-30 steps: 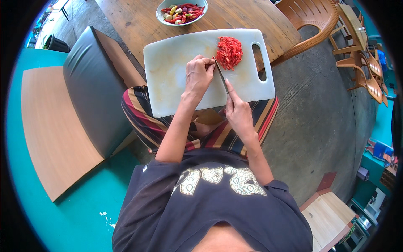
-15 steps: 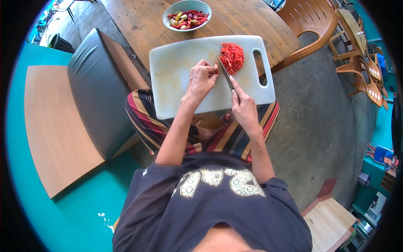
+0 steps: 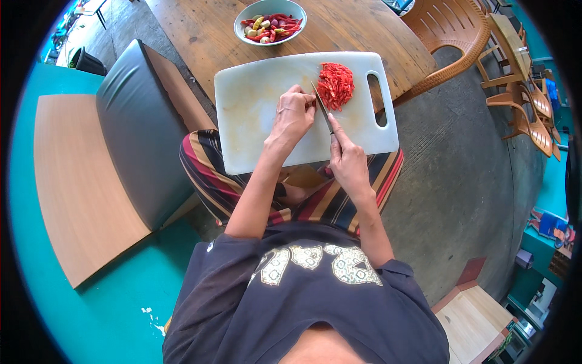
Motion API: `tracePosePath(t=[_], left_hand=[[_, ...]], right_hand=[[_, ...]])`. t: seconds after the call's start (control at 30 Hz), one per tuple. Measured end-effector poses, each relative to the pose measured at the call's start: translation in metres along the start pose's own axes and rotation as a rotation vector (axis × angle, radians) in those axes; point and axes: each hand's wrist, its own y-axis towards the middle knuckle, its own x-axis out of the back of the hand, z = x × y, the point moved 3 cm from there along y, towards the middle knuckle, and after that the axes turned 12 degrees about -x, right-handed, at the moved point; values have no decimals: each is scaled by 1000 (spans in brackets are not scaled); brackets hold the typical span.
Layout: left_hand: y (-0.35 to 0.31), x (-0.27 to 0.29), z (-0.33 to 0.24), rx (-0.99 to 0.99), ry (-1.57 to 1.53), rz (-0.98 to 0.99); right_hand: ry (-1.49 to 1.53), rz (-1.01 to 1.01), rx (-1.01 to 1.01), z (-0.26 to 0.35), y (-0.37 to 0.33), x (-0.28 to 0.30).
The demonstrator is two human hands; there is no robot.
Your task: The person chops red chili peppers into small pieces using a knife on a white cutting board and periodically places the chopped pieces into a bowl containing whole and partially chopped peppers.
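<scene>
A white cutting board (image 3: pixel 248 130) rests across my lap, its far edge at the wooden table. My left hand (image 3: pixel 293 115) is closed on a small red chili, mostly hidden by the fingers, over the board's middle. In my right hand (image 3: pixel 350 161) is a knife (image 3: pixel 322 104), gripped by its handle with the index finger stretched along it. The blade points away from me, right beside my left fingertips. Just right of the blade lies a heap of chopped red chili (image 3: pixel 335 87).
On the wooden table (image 3: pixel 345 27) a pale bowl (image 3: pixel 265 6) holds red chilies and small pale and purple pieces. A dark cushioned bench (image 3: pixel 142 133) stands at my left. At the far right are a brown plastic chair (image 3: pixel 445 27) and more furniture.
My right hand and the knife have shifted slightly left and toward me, the handle turning more upright. My left hand stays in nearly the same place, still pinching the chili.
</scene>
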Motion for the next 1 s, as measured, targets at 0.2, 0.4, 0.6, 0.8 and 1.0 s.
tracePosePath(t=[0.2,0.4,0.6,0.8,1.0], left_hand=[[1,3,-3,-6,45,31],[1,5,-8,-31,53,24],[-3,0,-5,-20,33,-27],[-4,1,-2,-4,37,-23],[-5,-1,-1,-15,47,-40]], right_hand=[[-73,-43,53,3,2,-5],[-87,-57,85,8,18,-9],[-23,-66,103,8,20,-12],[54,19,-16,-11,-15,-2],[56,18,18,0,-5,11]])
